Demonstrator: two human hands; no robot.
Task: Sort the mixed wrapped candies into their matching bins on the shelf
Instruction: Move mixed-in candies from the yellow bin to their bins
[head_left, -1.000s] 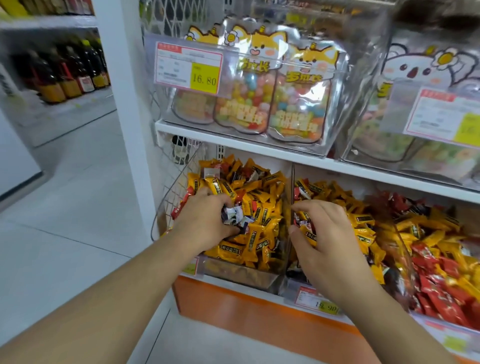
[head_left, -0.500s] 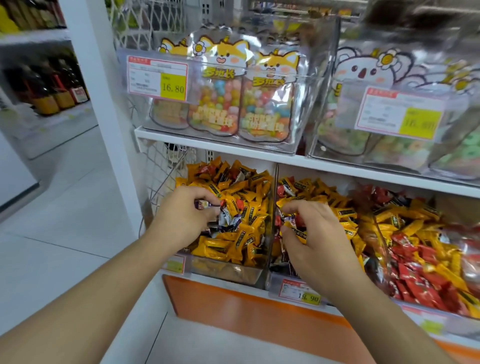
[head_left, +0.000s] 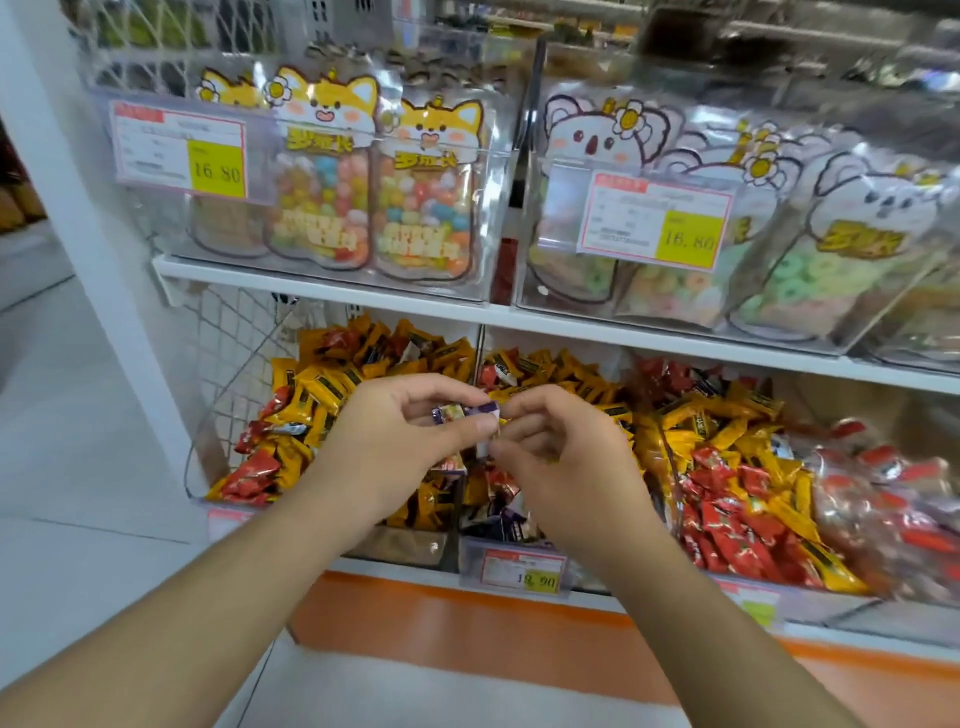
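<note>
Overhead, pouches (head_left: 332, 171) fill clear bins above shelf (head_left: 332, 293); divider (head_left: 480, 353) splits lower bins (head_left: 410, 545) | candy (head_left: 467, 413): small, purple-white wrapper, held above mixed yellow and red candies (head_left: 727, 467) | left hand (head_left: 395, 447) fingers pinch candy; right hand (head_left: 566, 457) fingers curled at its other end, grip unclear

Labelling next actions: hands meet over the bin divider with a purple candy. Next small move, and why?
Probably the right hand takes the purple candy from the left hand and drops it in the middle bin, whose front holds similar purple wrappers; the left bin is mostly yellow.
</note>
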